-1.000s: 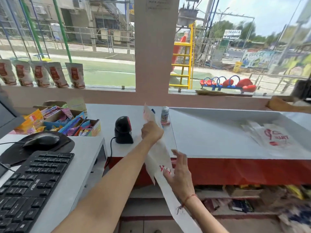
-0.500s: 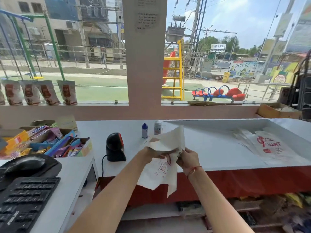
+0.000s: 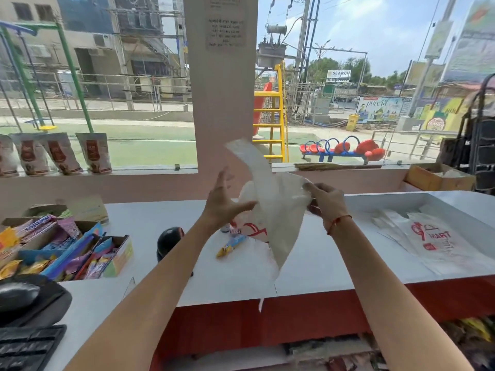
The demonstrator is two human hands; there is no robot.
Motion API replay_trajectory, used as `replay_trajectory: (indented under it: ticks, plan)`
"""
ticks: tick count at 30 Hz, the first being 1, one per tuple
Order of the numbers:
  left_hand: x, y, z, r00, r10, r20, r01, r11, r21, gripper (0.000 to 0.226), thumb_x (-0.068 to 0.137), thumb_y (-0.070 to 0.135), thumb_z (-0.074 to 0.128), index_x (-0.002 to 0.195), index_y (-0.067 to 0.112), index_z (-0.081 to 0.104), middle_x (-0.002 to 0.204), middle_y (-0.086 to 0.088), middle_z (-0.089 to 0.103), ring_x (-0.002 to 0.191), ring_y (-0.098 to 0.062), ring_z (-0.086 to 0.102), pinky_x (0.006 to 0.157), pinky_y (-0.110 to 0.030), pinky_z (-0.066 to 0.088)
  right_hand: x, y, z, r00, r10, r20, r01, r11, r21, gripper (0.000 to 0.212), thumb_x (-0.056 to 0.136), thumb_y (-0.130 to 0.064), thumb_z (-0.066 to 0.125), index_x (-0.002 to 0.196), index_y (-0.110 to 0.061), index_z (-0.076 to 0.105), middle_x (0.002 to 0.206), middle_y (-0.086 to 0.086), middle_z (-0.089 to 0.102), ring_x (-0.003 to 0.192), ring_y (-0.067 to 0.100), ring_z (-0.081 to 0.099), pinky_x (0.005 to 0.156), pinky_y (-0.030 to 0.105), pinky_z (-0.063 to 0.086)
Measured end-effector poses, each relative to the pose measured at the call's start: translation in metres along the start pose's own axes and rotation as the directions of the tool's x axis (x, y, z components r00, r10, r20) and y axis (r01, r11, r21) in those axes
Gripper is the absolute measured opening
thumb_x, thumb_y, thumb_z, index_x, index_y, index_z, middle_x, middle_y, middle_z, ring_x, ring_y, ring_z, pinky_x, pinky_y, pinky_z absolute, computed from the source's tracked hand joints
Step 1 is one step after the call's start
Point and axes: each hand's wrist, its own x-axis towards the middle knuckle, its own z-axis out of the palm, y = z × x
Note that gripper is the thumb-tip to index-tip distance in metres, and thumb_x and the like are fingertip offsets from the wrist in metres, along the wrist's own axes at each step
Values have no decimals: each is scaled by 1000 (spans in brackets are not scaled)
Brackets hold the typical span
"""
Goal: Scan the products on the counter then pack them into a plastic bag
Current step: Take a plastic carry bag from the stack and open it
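A white plastic bag [image 3: 276,210] with red print hangs in the air above the white counter [image 3: 321,263]. My right hand [image 3: 325,200] pinches its upper edge. My left hand [image 3: 222,202] is beside the bag with fingers spread and only the thumb against it. Below the bag, a yellow and blue wrapped snack [image 3: 231,245] lies on the counter. A small bottle [image 3: 224,227] shows just behind my left wrist, mostly hidden. The black barcode scanner [image 3: 168,241] stands left of the snack, partly covered by my left forearm.
A flat stack of printed bags [image 3: 434,239] lies on the counter at right. Open boxes of sweets [image 3: 67,247] sit at left, with a mouse [image 3: 18,293] and keyboard [image 3: 26,346] nearer me. A cardboard box [image 3: 439,179] rests on the sill at far right.
Both hands have lifted the bag higher over the counter. My left hand has released it and spread its fingers. The snack now shows under the bag.
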Motion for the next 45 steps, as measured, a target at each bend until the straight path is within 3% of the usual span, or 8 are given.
replay_trajectory:
  ticks: [8, 14, 19, 25, 30, 33, 38, 45]
  plan:
    - [114, 9, 11, 955, 288, -65, -267, 937, 225, 21, 84, 17, 67, 101, 7, 72, 101, -12, 74, 72, -14, 67, 63, -5, 46, 91, -46, 29, 887, -455, 76, 416, 717, -559, 20, 69, -26, 78, 75, -13, 65, 66, 2, 61, 62, 18, 54, 62, 30, 43]
    - [181, 35, 44, 875, -204, 439, 370, 866, -336, 66, 74, 71, 50, 86, 7, 61, 81, -8, 63, 66, -18, 59, 66, -24, 48, 159, -65, 42, 781, -622, 54, 495, 565, -660, 5, 76, -14, 65, 80, -12, 62, 62, 1, 57, 62, 20, 52, 54, 23, 34]
    - [234, 9, 64, 884, -161, 439, 120, 985, 121, 52, 66, 48, 79, 101, 12, 69, 103, -9, 69, 90, -21, 66, 77, -36, 58, 208, -68, 57, 679, -734, -10, 522, 492, -697, 15, 76, -5, 67, 89, -6, 60, 82, 13, 68, 70, 28, 60, 64, 29, 45]
    - [261, -45, 30, 923, -209, 324, 302, 915, -268, 36, 91, 32, 56, 105, 1, 65, 107, -12, 68, 102, -23, 63, 88, -24, 53, 246, -9, 76, 118, -645, 755, 678, -504, -536, 18, 64, 0, 79, 69, -7, 63, 84, 8, 61, 77, 19, 56, 61, 28, 57]
    - [265, -83, 17, 941, -210, 266, 285, 915, -286, 28, 92, 32, 50, 91, 11, 69, 81, -1, 72, 81, -21, 63, 78, -26, 49, 278, 47, 96, 579, -224, 784, 574, -570, -588, 28, 48, -35, 89, 53, -13, 73, 70, 11, 74, 89, 32, 70, 97, 45, 50]
    - [265, -101, 9, 953, -208, 222, 268, 921, -283, 37, 71, 51, 62, 87, 18, 67, 80, 0, 71, 77, -22, 63, 73, -25, 50, 280, 50, 105, 797, -100, 596, 452, -555, -698, 58, 71, -71, 54, 86, -19, 76, 142, 29, 43, 139, 48, 25, 106, 69, -19]
    - [263, -129, -12, 845, -290, 450, 192, 949, 250, 31, 62, 41, 83, 85, 26, 67, 86, 9, 67, 78, -8, 61, 64, -18, 46, 295, 51, 148, 788, -161, 594, 383, -627, -679, 91, 67, -74, 58, 130, -10, 48, 157, 26, -6, 137, 52, -21, 87, 70, -37]
    - [268, -180, -24, 883, -306, 357, 299, 951, 76, 30, 81, 30, 70, 105, 13, 66, 97, 0, 67, 83, -10, 62, 67, -17, 53, 304, 79, 206, 502, -339, 796, 591, -538, -602, 32, 73, -32, 72, 98, -13, 68, 156, 19, 21, 145, 43, 9, 116, 54, -16]
